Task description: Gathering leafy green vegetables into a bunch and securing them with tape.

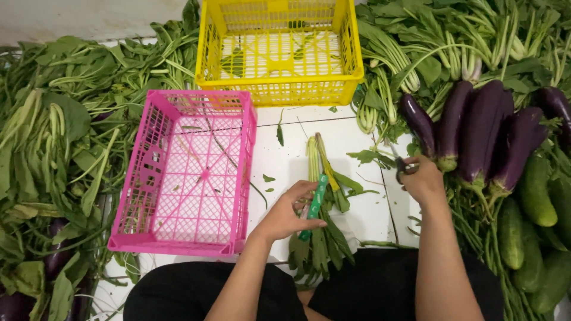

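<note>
the left hand point(285, 214) pins a bundle of leafy green stalks point(321, 202), banded with green tape, flat on the white floor just right of the pink plastic crate point(190, 172), fingers curled over it; the right hand point(423, 181), beside the purple aubergines point(476, 131), closes on small scissors point(399, 165).

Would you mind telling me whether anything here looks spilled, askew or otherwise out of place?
Only small things. Loose leaf scraps lie scattered on the white floor around the bundle of greens under the left hand. The pink crate sits slightly skewed beside the straight yellow crate. Nothing looks damaged.
</note>
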